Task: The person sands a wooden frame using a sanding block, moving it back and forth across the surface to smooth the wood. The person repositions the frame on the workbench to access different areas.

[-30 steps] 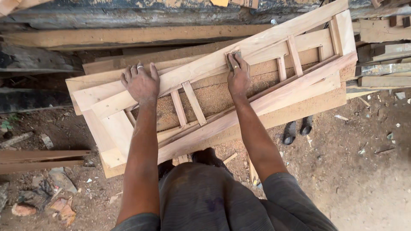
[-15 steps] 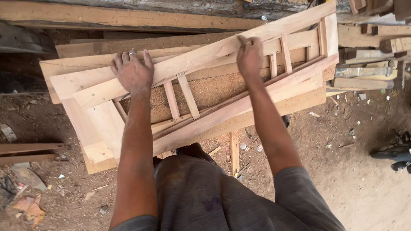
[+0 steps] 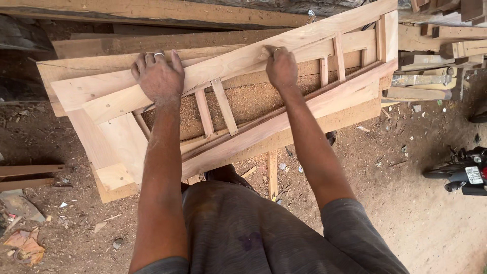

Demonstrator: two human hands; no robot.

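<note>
A long pale wooden frame (image 3: 304,109) with two rails and several short upright slats lies slanted on a sawdust-covered board (image 3: 243,101). My left hand (image 3: 158,76) grips the frame's upper rail near its left end, fingers curled over the far edge, a ring on one finger. My right hand (image 3: 281,66) clasps the same upper rail near the middle, fingers wrapped over the top. Both arms reach forward over my dark shirt. Wider flat boards (image 3: 116,147) join the frame at its left end.
Long planks (image 3: 152,15) lie along the back. Stacked timber offcuts (image 3: 436,50) sit at the right. A parked motorbike (image 3: 464,172) stands at the right edge. Wood scraps (image 3: 28,170) and debris (image 3: 23,243) litter the dirt floor at left.
The view has shifted and drawn closer to the frame. Both hands have stayed on the upper rail, and the frame now sits a little higher and further right in view.
</note>
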